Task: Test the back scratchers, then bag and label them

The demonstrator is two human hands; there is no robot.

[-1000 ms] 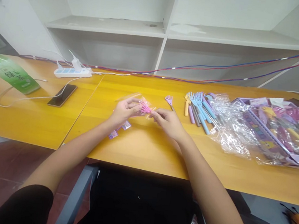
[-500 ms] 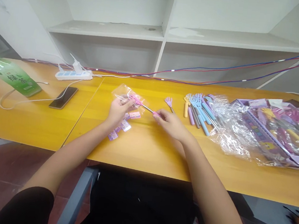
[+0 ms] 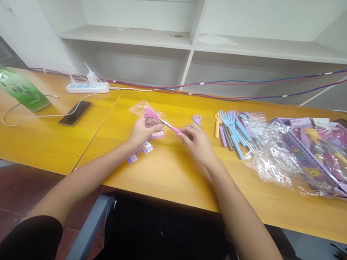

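My left hand pinches a clear plastic bag above the table. Inside the bag lies the claw end of a pink back scratcher, its metal rod slanting out to the right. Around its pink handle, the fingers of my right hand are closed. Several small printed cards lie under and beside my left hand. Just beyond my right hand rests a purple back scratcher, partly hidden by that hand.
Several loose back scratchers lie to the right, against a heap of clear bags. Farther right is a purple display box with more inside. On the left are a phone, a green bottle and a power strip.
The pink back scratcher's claw has shifted left, deeper into the bag. More of its pink handle shows in front of my right fingers.
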